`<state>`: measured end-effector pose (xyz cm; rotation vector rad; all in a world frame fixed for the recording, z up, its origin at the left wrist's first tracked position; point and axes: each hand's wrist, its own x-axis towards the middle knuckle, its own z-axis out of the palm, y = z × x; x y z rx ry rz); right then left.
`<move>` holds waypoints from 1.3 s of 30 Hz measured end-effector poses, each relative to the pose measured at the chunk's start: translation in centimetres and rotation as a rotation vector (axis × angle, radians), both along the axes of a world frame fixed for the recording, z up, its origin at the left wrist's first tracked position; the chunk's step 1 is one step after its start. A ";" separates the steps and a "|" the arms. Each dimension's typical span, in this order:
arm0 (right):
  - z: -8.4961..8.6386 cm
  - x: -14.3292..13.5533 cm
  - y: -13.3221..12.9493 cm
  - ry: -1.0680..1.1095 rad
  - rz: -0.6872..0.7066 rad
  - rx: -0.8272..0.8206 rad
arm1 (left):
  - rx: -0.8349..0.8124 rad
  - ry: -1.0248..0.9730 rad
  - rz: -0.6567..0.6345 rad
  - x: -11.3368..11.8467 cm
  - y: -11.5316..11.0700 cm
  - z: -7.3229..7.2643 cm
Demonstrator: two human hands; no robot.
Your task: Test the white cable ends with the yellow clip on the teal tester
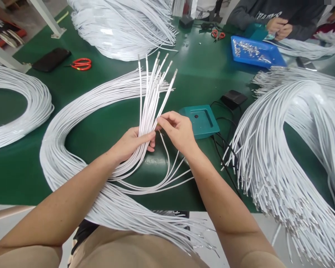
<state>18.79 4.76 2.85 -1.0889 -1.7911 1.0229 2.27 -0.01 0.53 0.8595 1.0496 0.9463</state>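
Note:
My left hand (138, 140) is wrapped round a bunch of white wires (149, 108), whose metal-tipped ends fan upward above the fist. At the bunch's right edge, my right hand (177, 130) is closed in a pinch on a white wire; its fingertips partly hide the grip. Below the hands, a few loose white wires (167, 163) curve to the right, one with its end close under the right fingers. The held wires run down into a large coil of white wires (54, 137) that curves round on the left and passes in front of my body.
A teal device with a recessed top (201, 121) sits right of my hands, with black cables beside it. More wire bundles (273, 149) lie right, left and behind. Red-handled snips (82, 64), a black phone-like object (51, 59) and a blue tray (257, 52) lie farther back. A co-worker's hands (279, 28) are beyond.

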 end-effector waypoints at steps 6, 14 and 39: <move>1.0 -0.3 -0.6 0.060 0.046 -0.018 | -0.019 -0.117 0.219 -0.7 0.7 0.2; -0.6 -2.1 -1.8 0.040 0.299 -0.430 | 0.080 -0.189 0.303 -1.5 1.1 0.6; 4.6 -0.7 -13.8 -1.204 1.183 -0.025 | 0.038 -0.086 0.294 -2.4 1.2 1.0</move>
